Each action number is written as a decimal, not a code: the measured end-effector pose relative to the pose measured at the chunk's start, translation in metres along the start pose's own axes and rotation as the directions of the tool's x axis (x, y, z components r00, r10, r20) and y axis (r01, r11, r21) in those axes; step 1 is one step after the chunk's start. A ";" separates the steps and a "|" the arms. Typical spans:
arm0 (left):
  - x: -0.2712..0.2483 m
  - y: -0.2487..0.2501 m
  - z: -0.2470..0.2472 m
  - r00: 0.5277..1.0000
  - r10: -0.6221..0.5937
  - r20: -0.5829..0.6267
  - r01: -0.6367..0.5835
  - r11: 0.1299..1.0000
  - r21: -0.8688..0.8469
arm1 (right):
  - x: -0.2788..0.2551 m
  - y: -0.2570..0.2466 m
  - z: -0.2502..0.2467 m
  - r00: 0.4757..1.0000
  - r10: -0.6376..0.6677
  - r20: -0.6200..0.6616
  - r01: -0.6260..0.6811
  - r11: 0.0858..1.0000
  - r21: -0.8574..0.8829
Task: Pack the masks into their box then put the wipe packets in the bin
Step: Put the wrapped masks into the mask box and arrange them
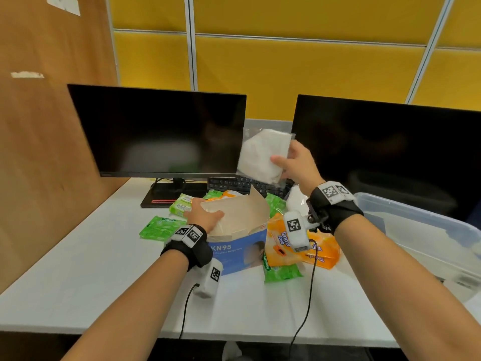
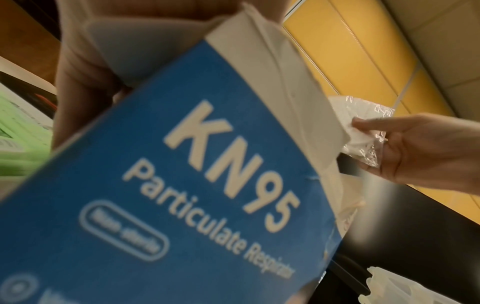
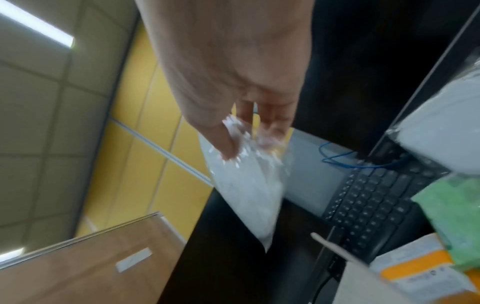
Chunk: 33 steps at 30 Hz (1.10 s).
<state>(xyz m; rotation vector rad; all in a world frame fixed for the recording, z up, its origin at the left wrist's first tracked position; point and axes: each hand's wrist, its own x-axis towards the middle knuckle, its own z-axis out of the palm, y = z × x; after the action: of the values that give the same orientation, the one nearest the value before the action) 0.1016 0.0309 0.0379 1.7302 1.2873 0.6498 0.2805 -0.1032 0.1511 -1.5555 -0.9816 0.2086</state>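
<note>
The blue KN95 mask box (image 1: 234,250) stands open on the white desk, its flaps up. My left hand (image 1: 205,213) grips the box's left wall, thumb inside the opening; the left wrist view shows the box front (image 2: 182,185) close up. My right hand (image 1: 283,165) is raised above and behind the box and pinches a white mask in a clear wrapper (image 1: 263,155), which hangs from the fingers (image 3: 228,144) as a white mask (image 3: 246,185). Another wrapped mask (image 1: 296,199) lies right of the box. Green wipe packets (image 1: 158,226) and an orange one (image 1: 302,246) lie around it.
A clear plastic bin (image 1: 416,220) sits at the right desk edge. Two dark monitors (image 1: 161,131) stand behind, with a black keyboard (image 1: 234,183) between them. A brown partition (image 1: 39,152) closes the left side. Cables run from both wrists over the front edge.
</note>
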 end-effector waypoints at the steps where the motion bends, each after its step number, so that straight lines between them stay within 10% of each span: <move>1: -0.002 0.000 0.000 1.000 -0.002 -0.003 0.002 1.000 -0.007 | -0.004 -0.007 0.005 0.997 0.024 0.073 -0.021 0.999 -0.040; 6: -0.010 0.002 -0.002 1.000 -0.019 -0.006 0.019 0.999 -0.030 | -0.019 -0.023 0.030 0.950 0.113 0.291 0.049 0.867 -0.496; 10: -0.014 0.003 -0.005 1.000 -0.031 -0.004 0.031 0.999 -0.035 | -0.028 -0.020 0.053 0.884 0.212 0.417 0.241 0.557 -0.795; 19: -0.018 0.006 -0.006 0.999 -0.038 0.006 0.038 0.999 -0.029 | -0.031 0.030 0.106 0.802 0.462 0.380 0.260 0.302 -0.917; 24: -0.017 0.004 -0.005 1.000 -0.015 0.019 0.016 0.999 -0.036 | -0.002 0.090 0.132 0.659 0.599 0.455 0.201 0.443 -0.874; 27: -0.014 0.003 -0.007 0.999 -0.030 0.025 0.031 0.999 -0.013 | -0.037 0.028 0.123 0.530 0.658 0.535 -0.088 0.670 -0.737; 30: -0.010 0.001 -0.008 0.999 -0.027 0.027 0.026 0.999 0.026 | -0.043 0.015 0.107 0.350 0.711 0.610 -0.426 0.700 -0.573; 33: -0.008 0.001 -0.009 0.999 -0.028 0.035 0.025 0.996 0.082 | -0.031 0.008 0.085 0.461 0.619 0.636 -0.387 0.785 -0.484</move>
<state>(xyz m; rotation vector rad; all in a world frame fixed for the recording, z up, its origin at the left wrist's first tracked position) 0.0927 0.0264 0.0442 1.7797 1.3254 0.5552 0.2113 -0.0614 0.1096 -2.0492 -1.1826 1.3428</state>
